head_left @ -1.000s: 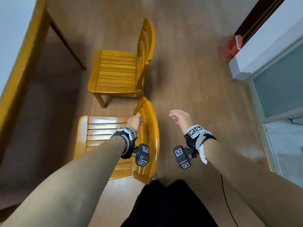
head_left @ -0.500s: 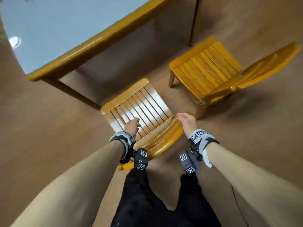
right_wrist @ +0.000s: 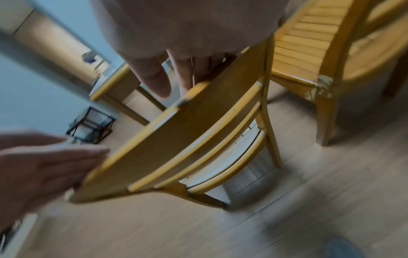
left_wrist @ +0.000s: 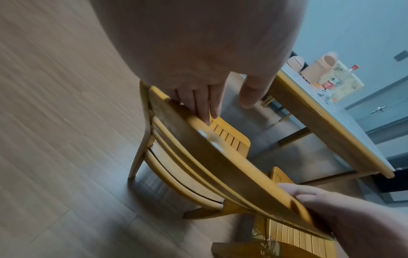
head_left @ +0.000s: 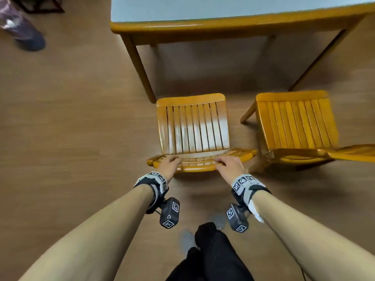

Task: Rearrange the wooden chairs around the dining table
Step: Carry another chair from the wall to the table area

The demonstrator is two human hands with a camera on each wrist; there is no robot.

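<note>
A yellow wooden chair [head_left: 192, 124] stands with its slatted seat facing the dining table [head_left: 233, 27], just short of the table's left leg. Both hands are on its curved top rail [head_left: 199, 168]. My left hand [head_left: 169, 164] hooks its fingers [left_wrist: 198, 103] over the rail's left end, thumb sticking out free. My right hand [head_left: 229, 165] grips the right end, its fingers [right_wrist: 189, 75] curled over the rail [right_wrist: 176, 137]. A second yellow chair [head_left: 294, 122] stands close on the right, also facing the table.
A person's shoe [head_left: 26, 35] is on the floor at the far left. A black wire frame stand [right_wrist: 92, 125] sits beyond the table. Jars and a bottle [left_wrist: 326, 73] stand on the table's far part. My legs in black trousers [head_left: 209, 252] are behind the chair.
My right hand was free and has taken hold of the top rail. The chair has been turned from side-on until its seat squarely faces the table.
</note>
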